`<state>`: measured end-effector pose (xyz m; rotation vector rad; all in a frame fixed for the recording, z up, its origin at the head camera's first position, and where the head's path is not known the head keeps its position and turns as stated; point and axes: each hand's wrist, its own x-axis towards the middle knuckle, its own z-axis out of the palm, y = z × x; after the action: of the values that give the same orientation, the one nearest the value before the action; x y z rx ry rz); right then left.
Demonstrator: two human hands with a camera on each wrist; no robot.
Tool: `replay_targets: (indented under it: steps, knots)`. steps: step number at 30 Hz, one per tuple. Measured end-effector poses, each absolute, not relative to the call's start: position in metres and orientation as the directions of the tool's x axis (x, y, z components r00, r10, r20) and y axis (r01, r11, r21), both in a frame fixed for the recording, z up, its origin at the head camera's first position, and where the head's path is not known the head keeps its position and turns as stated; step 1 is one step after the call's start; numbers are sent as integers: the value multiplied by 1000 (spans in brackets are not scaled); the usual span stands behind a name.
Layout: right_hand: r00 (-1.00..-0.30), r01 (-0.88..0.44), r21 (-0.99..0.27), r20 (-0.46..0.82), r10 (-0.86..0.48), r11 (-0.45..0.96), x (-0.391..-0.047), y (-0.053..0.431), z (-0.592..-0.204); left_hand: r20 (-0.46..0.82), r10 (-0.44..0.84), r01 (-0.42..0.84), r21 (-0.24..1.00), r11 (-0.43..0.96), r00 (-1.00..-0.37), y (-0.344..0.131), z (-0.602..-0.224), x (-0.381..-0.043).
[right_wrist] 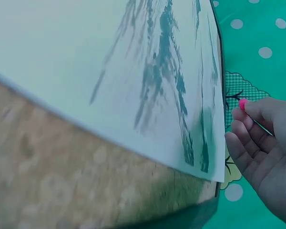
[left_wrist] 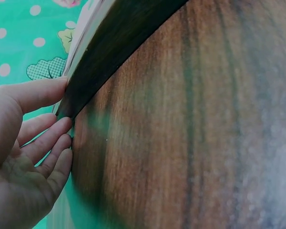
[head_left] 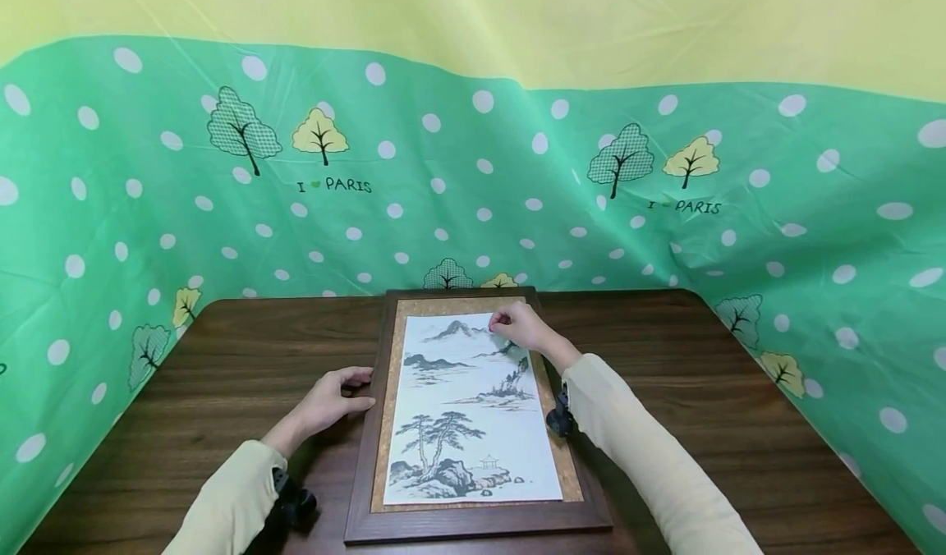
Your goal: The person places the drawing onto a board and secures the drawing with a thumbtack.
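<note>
An ink landscape print on white paper (head_left: pixel 443 391) lies on a cork board (head_left: pixel 567 460) with a dark wooden frame (head_left: pixel 476 525). Between thumb and forefinger, my right hand (head_left: pixel 526 331) pinches a small pink push pin (right_wrist: pixel 243 104) over the upper right part of the sheet. Its other fingers are curled in below the pin in the right wrist view. On the left, the fingertips and thumb of my left hand (head_left: pixel 330 397) rest against the frame's outer side, with the fingers relaxed. In the left wrist view they meet the dark frame edge (left_wrist: pixel 102 59).
The board lies on a dark wood-grain table (head_left: pixel 281 350), its top end near the back edge. A green and yellow cloth (head_left: pixel 458 153) with white dots and printed trees hangs behind and around the sides. Each wrist wears a black camera (head_left: pixel 294 497).
</note>
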<state>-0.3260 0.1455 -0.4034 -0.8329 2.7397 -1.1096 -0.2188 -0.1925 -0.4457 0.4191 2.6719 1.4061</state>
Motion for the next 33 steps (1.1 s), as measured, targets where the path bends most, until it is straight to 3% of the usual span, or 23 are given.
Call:
replay_targets:
  steps: [17,33]
  knots:
    - [-882,-413,-669,124,-455,618,-347,114,-421,36,267,184,813,552,-963,-192,-445,-220]
    - [-946,-182,-767,-34,-323,616,-358,101,-419,19,247,160,809,566,-969,-193,-443,-218]
